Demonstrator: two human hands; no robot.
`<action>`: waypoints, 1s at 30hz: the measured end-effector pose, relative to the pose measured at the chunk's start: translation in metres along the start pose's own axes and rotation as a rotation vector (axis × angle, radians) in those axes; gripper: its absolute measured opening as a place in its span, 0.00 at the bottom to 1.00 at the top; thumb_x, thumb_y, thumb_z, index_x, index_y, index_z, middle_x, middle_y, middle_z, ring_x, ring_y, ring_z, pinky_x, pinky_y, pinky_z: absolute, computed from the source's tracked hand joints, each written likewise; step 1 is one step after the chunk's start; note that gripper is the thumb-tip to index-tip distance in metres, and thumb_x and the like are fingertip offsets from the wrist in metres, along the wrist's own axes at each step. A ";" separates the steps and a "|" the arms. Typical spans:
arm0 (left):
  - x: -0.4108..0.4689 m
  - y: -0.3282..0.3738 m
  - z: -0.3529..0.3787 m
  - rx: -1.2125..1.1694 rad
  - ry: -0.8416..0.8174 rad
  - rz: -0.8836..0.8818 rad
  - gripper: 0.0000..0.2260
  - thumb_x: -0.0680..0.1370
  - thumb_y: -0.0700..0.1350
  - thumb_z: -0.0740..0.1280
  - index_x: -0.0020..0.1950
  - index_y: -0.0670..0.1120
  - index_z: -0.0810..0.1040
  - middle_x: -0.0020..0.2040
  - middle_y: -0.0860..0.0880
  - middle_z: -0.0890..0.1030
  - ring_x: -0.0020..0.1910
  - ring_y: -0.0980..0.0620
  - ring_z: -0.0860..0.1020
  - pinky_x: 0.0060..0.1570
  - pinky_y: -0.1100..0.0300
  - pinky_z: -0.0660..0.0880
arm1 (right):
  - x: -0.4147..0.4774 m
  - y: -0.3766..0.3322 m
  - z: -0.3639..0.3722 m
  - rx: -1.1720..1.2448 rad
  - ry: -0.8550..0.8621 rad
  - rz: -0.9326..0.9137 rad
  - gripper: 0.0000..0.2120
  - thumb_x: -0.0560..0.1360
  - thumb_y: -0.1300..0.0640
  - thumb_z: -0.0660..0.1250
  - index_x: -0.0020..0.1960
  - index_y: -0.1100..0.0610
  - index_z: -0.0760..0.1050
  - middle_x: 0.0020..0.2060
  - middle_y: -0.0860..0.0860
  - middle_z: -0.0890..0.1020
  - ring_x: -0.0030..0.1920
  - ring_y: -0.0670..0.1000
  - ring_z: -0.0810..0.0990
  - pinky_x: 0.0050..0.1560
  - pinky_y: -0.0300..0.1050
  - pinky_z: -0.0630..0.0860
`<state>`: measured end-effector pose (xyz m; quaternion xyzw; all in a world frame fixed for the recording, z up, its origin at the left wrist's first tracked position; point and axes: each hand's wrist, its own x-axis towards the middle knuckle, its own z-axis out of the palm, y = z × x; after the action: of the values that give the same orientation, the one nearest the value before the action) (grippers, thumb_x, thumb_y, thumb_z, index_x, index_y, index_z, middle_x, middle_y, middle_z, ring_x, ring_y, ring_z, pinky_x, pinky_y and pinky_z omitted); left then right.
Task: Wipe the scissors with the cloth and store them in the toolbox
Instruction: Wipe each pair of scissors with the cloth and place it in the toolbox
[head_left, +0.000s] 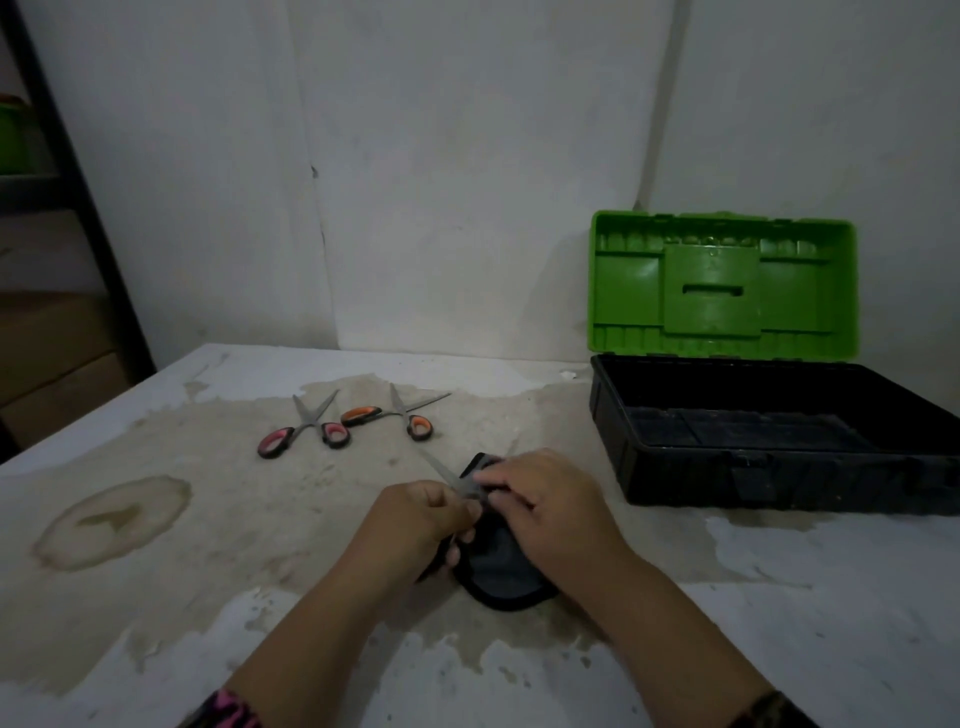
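The left hand (421, 519) curls its fingers round the handle end of the held scissors (449, 478), whose handles are hidden in the fist; one bare blade points away to the far left. The right hand (545, 509) pinches the cloth (498, 566) round the scissors just beside the left hand's fingertips. The cloth is dark grey with a black hem; its near end hangs down between the two hands and touches the table (779, 597). Both hands are near the middle of the table, towards its near side. Farther away and to the left lie the pink scissors (304, 431) and, just to their right, the orange scissors (395, 415), both flat with blades spread and pointing away. At the far right stands the toolbox (727, 483), its black base open and dark inside, its green lid (722, 286) upright against the wall. The tabletop is stained and patchy.
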<state>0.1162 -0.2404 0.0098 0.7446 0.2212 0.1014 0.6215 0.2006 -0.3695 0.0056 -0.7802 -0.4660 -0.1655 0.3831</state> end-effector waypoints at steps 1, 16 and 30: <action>0.000 0.000 0.001 0.011 0.002 0.009 0.12 0.76 0.40 0.68 0.32 0.40 0.77 0.18 0.48 0.73 0.15 0.56 0.66 0.18 0.69 0.61 | 0.001 0.001 0.005 -0.024 -0.045 -0.020 0.09 0.69 0.63 0.66 0.48 0.59 0.81 0.41 0.52 0.79 0.42 0.49 0.76 0.45 0.28 0.67; -0.002 0.003 0.001 0.047 0.003 0.046 0.13 0.75 0.40 0.68 0.31 0.41 0.75 0.18 0.49 0.73 0.16 0.55 0.67 0.20 0.66 0.65 | 0.006 0.004 0.007 0.024 -0.007 0.109 0.09 0.69 0.59 0.65 0.45 0.60 0.81 0.38 0.53 0.78 0.38 0.47 0.76 0.38 0.29 0.68; -0.002 0.001 0.001 0.017 -0.032 0.060 0.13 0.75 0.39 0.68 0.30 0.42 0.74 0.21 0.48 0.74 0.17 0.55 0.68 0.20 0.65 0.65 | 0.005 0.008 0.003 0.102 0.080 0.159 0.06 0.70 0.63 0.69 0.47 0.58 0.83 0.37 0.47 0.77 0.39 0.41 0.75 0.41 0.22 0.67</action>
<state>0.1150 -0.2420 0.0113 0.7576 0.1898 0.1061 0.6154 0.2093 -0.3667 0.0035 -0.7870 -0.3946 -0.1419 0.4526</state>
